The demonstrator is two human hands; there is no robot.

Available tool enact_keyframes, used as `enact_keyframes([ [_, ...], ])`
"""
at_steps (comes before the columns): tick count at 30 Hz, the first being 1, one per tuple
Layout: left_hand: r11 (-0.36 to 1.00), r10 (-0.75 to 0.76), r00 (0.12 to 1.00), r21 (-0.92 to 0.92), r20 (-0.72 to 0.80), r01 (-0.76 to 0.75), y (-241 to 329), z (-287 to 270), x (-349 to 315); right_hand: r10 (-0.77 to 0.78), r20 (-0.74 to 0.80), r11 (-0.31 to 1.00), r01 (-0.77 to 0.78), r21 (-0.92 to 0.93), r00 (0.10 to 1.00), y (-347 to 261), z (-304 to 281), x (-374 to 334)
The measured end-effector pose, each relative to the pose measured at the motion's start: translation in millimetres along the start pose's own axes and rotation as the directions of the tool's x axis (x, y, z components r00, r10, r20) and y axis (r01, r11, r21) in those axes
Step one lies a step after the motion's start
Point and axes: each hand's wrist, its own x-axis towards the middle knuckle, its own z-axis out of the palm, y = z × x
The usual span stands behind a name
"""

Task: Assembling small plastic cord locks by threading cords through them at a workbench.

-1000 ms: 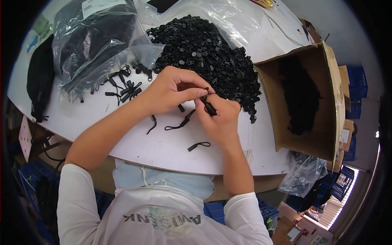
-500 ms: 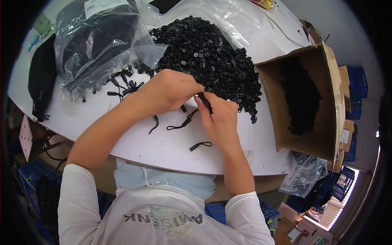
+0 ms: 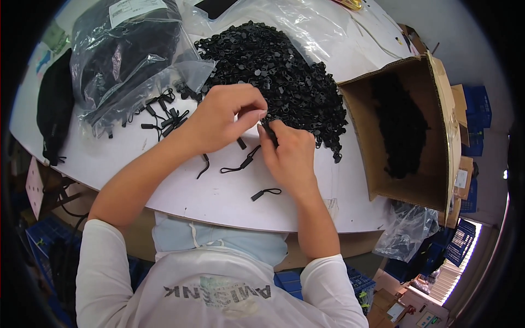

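Note:
Above the white table, my right hand (image 3: 292, 156) pinches a black cord zipper pull (image 3: 269, 131) between thumb and forefinger. My left hand (image 3: 229, 116) meets it at the tip, its thumb and forefinger pressed together; whatever small part they grip is hidden. Just beyond both hands spreads a large heap of black zipper sliders (image 3: 268, 60). Nearer to me lie single cord pulls with a loop: one loose pull (image 3: 265, 193) by my right wrist and another pull (image 3: 240, 161) between my forearms. A small cluster of pulls (image 3: 164, 112) rests left of my left hand.
A clear plastic bag (image 3: 131, 60) of black goods covers the back left, with a black pouch (image 3: 54, 109) beside it. On the right an open cardboard box (image 3: 363, 147) lies facing the table, black pieces inside. Clear film (image 3: 317, 27) stretches across the back.
My left finger and thumb have shifted slightly, with a gap now showing between them behind the pinch. The right hand has moved slightly left, still holding the zipper pull.

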Motion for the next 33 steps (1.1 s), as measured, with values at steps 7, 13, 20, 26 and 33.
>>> enact_keyframes([
  [7,0.904,-0.010,0.994,-0.424,0.109,0.055,1.2,15.6,-7.9,-0.064,-0.093,0.972,0.083,0.220,0.994,3.5,-0.2,-2.6],
  [13,0.972,0.231,0.940,0.091,-0.250,-0.215,-8.0,10.0,-2.3,0.076,-0.003,0.894,-0.067,0.442,0.997,-9.4,-6.7,1.9],
  [20,0.927,0.373,0.923,0.079,-0.094,-0.366,-8.2,12.5,-0.9,0.058,-0.093,0.898,-0.011,0.439,0.994,-2.7,-5.1,0.4],
  [26,0.982,0.189,0.954,-0.037,0.232,-0.185,-13.8,-9.7,2.8,-0.081,-0.079,0.957,0.099,0.272,0.994,2.0,2.0,-1.5],
  [33,0.987,0.158,0.967,-0.056,0.200,-0.149,-20.8,-22.9,8.9,-0.135,0.042,0.926,0.111,0.361,0.990,7.1,-19.6,0.4],
])
